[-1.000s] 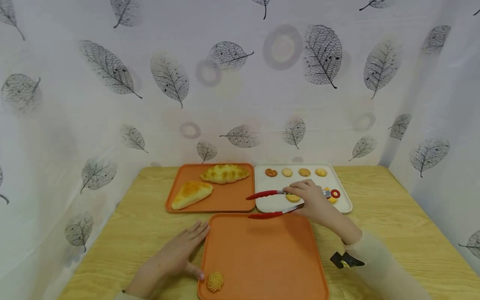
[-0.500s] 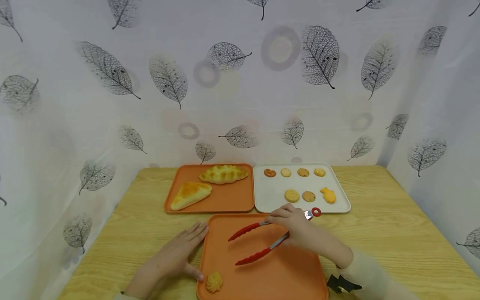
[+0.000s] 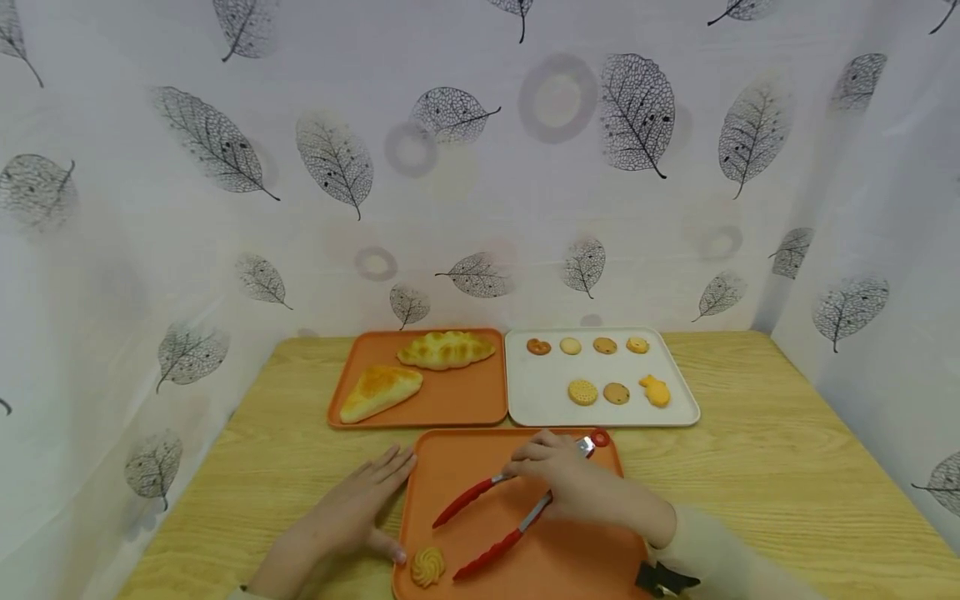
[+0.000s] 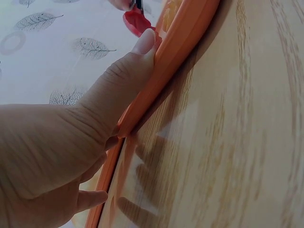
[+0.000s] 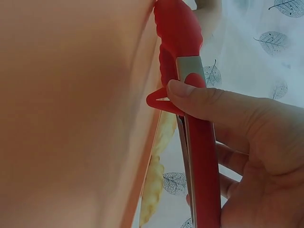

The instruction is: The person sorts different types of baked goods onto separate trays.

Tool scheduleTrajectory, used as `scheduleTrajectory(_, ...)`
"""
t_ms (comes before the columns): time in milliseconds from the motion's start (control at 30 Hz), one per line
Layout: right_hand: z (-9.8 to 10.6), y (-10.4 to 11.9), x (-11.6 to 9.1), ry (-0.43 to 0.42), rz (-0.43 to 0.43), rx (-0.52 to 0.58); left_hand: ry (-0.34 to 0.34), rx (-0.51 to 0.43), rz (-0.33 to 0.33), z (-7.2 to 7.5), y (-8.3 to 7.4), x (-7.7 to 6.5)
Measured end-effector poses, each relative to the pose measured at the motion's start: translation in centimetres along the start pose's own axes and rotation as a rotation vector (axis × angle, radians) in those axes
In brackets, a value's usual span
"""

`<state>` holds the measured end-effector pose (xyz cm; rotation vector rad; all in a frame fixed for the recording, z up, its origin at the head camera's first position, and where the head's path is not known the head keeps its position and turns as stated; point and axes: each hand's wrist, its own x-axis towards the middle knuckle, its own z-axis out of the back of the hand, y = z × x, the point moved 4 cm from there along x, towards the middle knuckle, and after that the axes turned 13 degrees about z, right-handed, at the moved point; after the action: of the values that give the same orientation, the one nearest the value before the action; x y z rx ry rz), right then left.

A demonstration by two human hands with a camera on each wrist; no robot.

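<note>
My right hand grips a pair of red-tipped metal tongs over the near orange tray. The tongs' two arms are spread apart, their tips pointing toward the tray's front left, with nothing between them. A swirl cookie lies in the tray's front left corner, just left of the tips. My left hand rests at the tray's left edge with fingers extended; in the left wrist view its thumb touches the rim. The right wrist view shows the right thumb on the tongs' handle.
Behind, a second orange tray bears a triangular bread and a long braided loaf. Beside it, a white tray holds several small cookies, a pretzel and a fish-shaped cookie. A leaf-patterned cloth hangs around the wooden table.
My right hand has carried the spread tongs from above the white tray down and left over the near tray, toward the swirl cookie. The left hand has stayed in place.
</note>
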<state>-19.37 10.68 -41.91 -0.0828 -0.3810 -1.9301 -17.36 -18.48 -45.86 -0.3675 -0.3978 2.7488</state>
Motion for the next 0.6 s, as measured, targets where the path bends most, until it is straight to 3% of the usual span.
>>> scheduleTrajectory(600, -0.9, 1.2, 2.0, 0.076, 0.017, 0.024, -0.025, -0.007, -0.016, 0.1, -0.2, -0.1)
